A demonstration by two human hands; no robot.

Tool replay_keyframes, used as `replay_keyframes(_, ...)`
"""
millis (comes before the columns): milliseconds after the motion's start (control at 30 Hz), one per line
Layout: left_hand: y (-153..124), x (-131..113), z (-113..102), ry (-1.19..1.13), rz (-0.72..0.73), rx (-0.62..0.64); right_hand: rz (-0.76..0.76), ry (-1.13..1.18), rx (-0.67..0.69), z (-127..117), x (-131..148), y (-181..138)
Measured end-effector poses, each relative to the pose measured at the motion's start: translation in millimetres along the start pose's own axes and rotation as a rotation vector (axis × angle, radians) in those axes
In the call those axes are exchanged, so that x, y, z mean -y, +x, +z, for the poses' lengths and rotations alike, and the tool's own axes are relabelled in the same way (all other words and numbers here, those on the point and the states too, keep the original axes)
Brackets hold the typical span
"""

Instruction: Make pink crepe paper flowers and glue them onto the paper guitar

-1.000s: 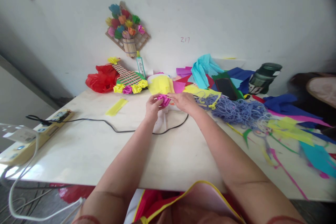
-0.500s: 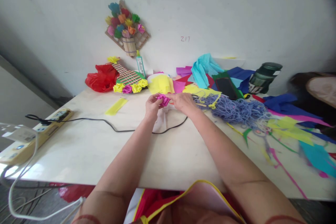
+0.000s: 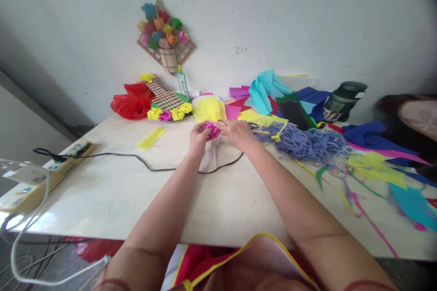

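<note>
Above the middle of the table, my left hand [image 3: 199, 137] is closed with its fingertips around a magenta crepe-paper flower [image 3: 213, 130]. My right hand [image 3: 239, 132] is closed beside it, its fingertips at the flower's right edge. A thin wooden stick [image 3: 261, 132] juts out to the right from behind my right hand and appears held in it; its other end is hidden. Below the flower lies a pale, translucent object [image 3: 210, 158], partly covered by my left wrist. A black cable [image 3: 164, 170] runs past it.
A paper-flower guitar craft [image 3: 169, 100] and red plastic bag [image 3: 132, 101] are at the back left. A power strip [image 3: 64, 170] lies at the left edge. Blue-grey yarn [image 3: 307, 142], a phone [image 3: 294, 115], coloured paper scraps [image 3: 375, 168] and a dark green jar [image 3: 343, 101] are to the right.
The wooden stick behind my right hand has shifted slightly upward, and more of it shows. My right fingers have moved a little at the flower; my left hand stays nearly still.
</note>
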State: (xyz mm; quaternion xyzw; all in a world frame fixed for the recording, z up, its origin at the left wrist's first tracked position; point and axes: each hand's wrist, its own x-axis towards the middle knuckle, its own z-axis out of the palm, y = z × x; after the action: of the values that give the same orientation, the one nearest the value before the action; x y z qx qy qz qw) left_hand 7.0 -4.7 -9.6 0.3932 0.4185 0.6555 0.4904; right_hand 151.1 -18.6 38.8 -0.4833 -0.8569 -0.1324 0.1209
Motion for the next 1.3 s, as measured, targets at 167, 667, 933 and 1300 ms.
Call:
replay_keyframes(167, -2, -2, 2, 0.002, 0.023, 0.014, 0.064, 0.129, -0.032, 4, -3, 3)
replay_keyframes(667, -4, 1, 6, 0.043, 0.064, 0.083, 0.169, 0.170, -0.112, 12, -3, 7)
replay_keyframes(933, -5, -3, 6, 0.023, -0.024, 0.090, 0.060, 0.016, -0.078, 6, 1, 2)
replay_keyframes(1300, 0, 0, 1, 0.012, -0.077, 0.120, -0.097, -0.039, -0.049, -2, 0, -1)
